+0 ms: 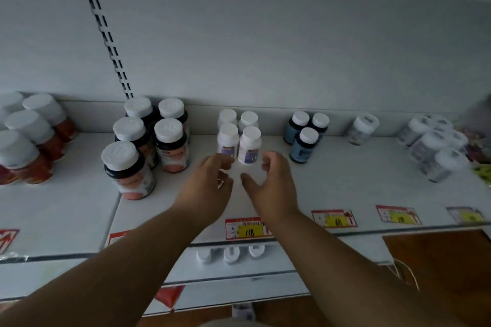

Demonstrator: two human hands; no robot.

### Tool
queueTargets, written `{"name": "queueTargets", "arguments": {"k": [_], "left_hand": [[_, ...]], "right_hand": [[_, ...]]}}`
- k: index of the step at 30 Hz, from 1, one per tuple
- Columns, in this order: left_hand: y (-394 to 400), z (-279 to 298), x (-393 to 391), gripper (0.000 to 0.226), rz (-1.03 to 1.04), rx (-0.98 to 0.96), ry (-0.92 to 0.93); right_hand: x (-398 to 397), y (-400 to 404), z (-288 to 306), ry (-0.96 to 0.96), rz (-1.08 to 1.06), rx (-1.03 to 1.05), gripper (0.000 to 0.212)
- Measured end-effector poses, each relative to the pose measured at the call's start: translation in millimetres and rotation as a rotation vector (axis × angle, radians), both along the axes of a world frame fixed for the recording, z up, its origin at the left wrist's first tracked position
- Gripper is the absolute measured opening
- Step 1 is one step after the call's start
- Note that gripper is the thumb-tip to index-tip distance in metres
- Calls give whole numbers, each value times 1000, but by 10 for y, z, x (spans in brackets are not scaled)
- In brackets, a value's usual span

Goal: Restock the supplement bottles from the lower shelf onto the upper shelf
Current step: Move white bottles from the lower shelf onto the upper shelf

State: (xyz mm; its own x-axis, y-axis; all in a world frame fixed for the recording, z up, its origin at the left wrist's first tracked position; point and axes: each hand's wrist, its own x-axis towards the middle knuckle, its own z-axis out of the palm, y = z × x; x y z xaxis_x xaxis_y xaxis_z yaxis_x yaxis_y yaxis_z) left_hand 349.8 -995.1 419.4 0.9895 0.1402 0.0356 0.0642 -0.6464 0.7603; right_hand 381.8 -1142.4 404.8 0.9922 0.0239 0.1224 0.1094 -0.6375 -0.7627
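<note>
Several small white supplement bottles (249,145) with purple labels stand in a tight cluster on the upper shelf (345,183). My left hand (210,183) and my right hand (271,183) hover side by side just in front of the cluster, fingers loosely curled, holding nothing. Below the shelf edge, three white bottle caps (231,253) show on the lower shelf (265,268).
Large dark bottles with white caps (148,141) stand left of the cluster, red bottles (29,146) farther left. Blue bottles (305,135) and grey-labelled bottles (435,146) stand to the right. Price tags (248,228) line the shelf front. A slotted upright (106,34) runs up the back wall.
</note>
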Motion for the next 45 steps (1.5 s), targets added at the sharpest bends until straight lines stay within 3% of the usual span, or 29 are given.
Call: {"name": "queueTargets", "arguments": {"k": [8,17,22,28,36,41,45], "left_hand": [[334,95,-754,33,-278,52,-147],[473,-126,-1649,32,-414,72,-20],[518,-795,-1858,33,-365,71,73],[585,-1977,-1966,30,-320,77,260],[823,-3446,-1312,31,-201,89,377],[817,-4014,-673,62,-55,69,330],[658,-4210,-398,79,-77,127,285]], "right_hand": [[-1263,308,252,-93,-140,44,52],[-2149,454,60,14,-157,54,44],[-2357,500,-659,35,-149,96,40],[-2529,604,-1882,280,-185,107,42],[-2022,866,-3381,421,-272,109,38],[-1557,993,-3957,409,-272,67,37],[-1329,1069,-4172,387,-311,91,32]]}}
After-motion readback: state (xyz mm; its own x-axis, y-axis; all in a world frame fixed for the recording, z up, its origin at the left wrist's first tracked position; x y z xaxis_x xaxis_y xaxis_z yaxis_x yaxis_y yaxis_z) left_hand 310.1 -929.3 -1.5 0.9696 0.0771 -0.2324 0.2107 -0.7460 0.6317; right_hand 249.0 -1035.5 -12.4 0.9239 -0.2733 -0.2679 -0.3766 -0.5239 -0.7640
